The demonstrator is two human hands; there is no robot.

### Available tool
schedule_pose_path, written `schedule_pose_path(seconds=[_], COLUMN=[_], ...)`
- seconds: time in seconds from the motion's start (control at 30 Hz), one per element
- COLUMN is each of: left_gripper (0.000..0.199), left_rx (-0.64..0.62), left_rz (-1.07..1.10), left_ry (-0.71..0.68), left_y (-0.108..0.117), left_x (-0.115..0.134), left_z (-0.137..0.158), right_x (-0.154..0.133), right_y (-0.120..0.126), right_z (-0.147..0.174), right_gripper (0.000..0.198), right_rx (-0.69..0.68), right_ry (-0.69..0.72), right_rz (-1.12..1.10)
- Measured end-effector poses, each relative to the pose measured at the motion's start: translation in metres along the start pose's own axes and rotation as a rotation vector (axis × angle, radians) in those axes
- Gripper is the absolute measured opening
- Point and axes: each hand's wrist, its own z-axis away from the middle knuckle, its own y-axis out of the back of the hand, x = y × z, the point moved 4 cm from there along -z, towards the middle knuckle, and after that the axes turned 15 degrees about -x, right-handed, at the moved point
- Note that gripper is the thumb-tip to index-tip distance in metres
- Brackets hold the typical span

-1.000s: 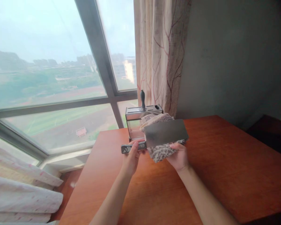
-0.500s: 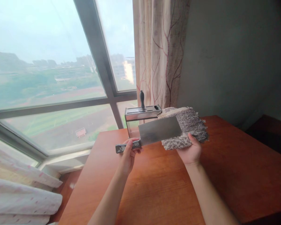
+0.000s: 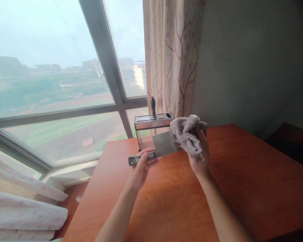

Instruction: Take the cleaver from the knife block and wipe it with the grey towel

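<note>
"Left hand [image 3: 141, 168]?"
"On my feed: curled snugly round the cleaver [image 3: 164, 144], thumb over its dark patterned grip."
"Where's the cleaver?"
"Runs out from the left hand toward the right hand [image 3: 202, 153], above the table [image 3: 166, 201]. Far end's hidden behind the cloth [image 3: 188, 136]."
"And the right hand?"
"Fingers bent into that bunched grey cloth, holding it over the cleaver. Some fingertips buried; I can't tell how tight."
"Surroundings?"
"See-through holder [image 3: 154, 125] just beyond the left hand, black handle [image 3: 153, 107] upright on top. Curtain [image 3: 176, 67] farther past both hands."
</note>
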Motion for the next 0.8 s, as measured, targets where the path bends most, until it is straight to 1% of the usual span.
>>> schedule_pose_path(seconds=[0.07, 0.13, 0.27, 0.37, 0.47, 0.53, 0.63, 0.73, 0.8], left_gripper=[0.028, 0.027, 0.026, 0.027, 0.028, 0.029, 0.028, 0.028, 0.029], left_rx=[0.014, 0.028, 0.042, 0.032, 0.025, 0.019, 0.011, 0.005, -0.007], left_rz=[-0.021, -0.057, -0.135, -0.181, -0.225, -0.247, -0.277, -0.31, -0.322], left_ry=[-0.013, -0.037, -0.065, -0.064, -0.062, -0.061, -0.059, -0.05, -0.035], left_y=[0.002, 0.003, 0.004, 0.003, 0.001, -0.001, -0.003, -0.002, 0.0], left_x=[0.002, 0.004, 0.008, 0.009, 0.01, 0.01, 0.011, 0.011, 0.009], left_z=[0.0, 0.0, 0.0, 0.001, 0.001, 0.001, 0.001, 0.001, 0.001], right_x=[-0.009, -0.017, -0.036, -0.051, -0.064, -0.067, -0.063, -0.049, -0.036], right_y=[-0.002, -0.007, -0.022, -0.035, -0.044, -0.046, -0.045, -0.039, -0.033], right_z=[-0.001, 0.001, 0.009, 0.016, 0.021, 0.023, 0.022, 0.018, 0.015], right_gripper=[0.053, 0.061, 0.067, 0.072, 0.074, 0.074, 0.072, 0.067, 0.06], right_rx=[-0.078, -0.141, -0.204, -0.267, -0.309, -0.33, -0.325, -0.235, -0.124], right_ry=[0.068, 0.055, 0.018, 0.028, 0.054, 0.069, 0.068, 0.033, -0.04], right_rz=[0.253, 0.37, 0.445, 0.467, 0.492, 0.491, 0.44, 0.305, 0.144])
